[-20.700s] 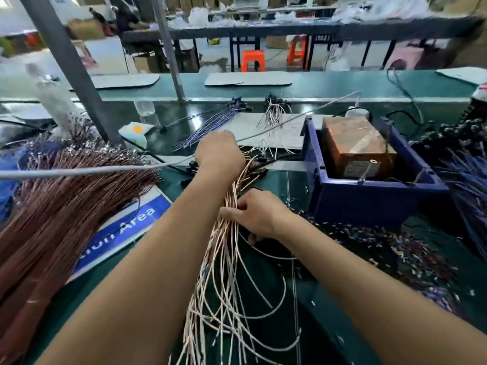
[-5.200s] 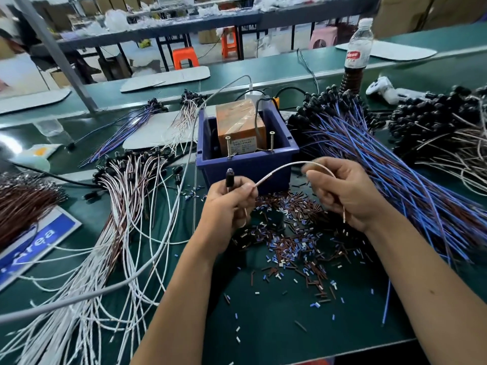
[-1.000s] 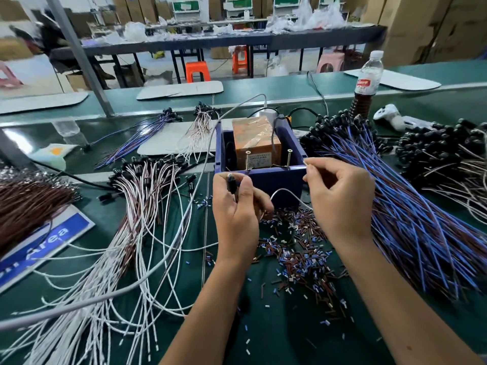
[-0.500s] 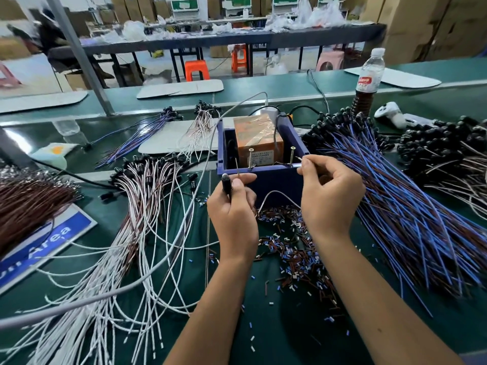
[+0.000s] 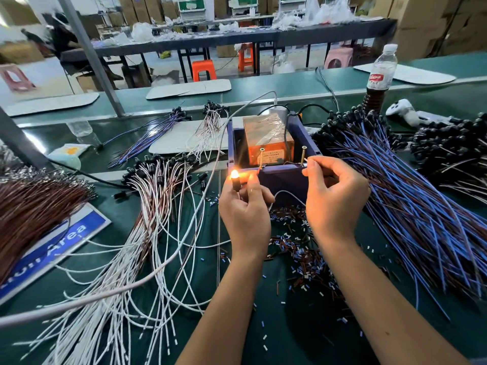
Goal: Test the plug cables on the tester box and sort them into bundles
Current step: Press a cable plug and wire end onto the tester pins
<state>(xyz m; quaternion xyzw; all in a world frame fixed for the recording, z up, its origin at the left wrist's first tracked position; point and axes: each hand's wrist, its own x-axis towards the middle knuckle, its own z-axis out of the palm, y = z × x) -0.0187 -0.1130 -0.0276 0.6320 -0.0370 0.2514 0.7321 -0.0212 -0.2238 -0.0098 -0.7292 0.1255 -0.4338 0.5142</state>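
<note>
Fingers [image 5: 250,192] of our left hand [image 5: 246,219] are curled round the black plug end of one white cable [image 5: 286,193]; its tip lamp [image 5: 234,175] glows orange, just left of the tester box [image 5: 279,175]. Our right hand [image 5: 334,196] pinches the cable's other end against the right screw post [image 5: 303,155] on the box's front wall. One lead seems to touch the left screw post [image 5: 261,157], but it's too thin to confirm. The cable loops down between both hands in front of the box.

The box is blue, open-topped, with an orange taped block [image 5: 266,138] inside. Left of it on the green counter [image 5: 290,325] lies the white cable bundle [image 5: 147,233], fanned out, plugs away from us. Right of the box sits the blue-and-brown bundle [image 5: 411,206], with a black-plug heap [image 5: 453,151] beyond it. A brown wire bundle [image 5: 31,206] at far left overlaps a blue sign [image 5: 60,248]. Cut insulation bits [image 5: 297,248] are scattered under our wrists. A bottle [image 5: 379,75] stands at the back right.
</note>
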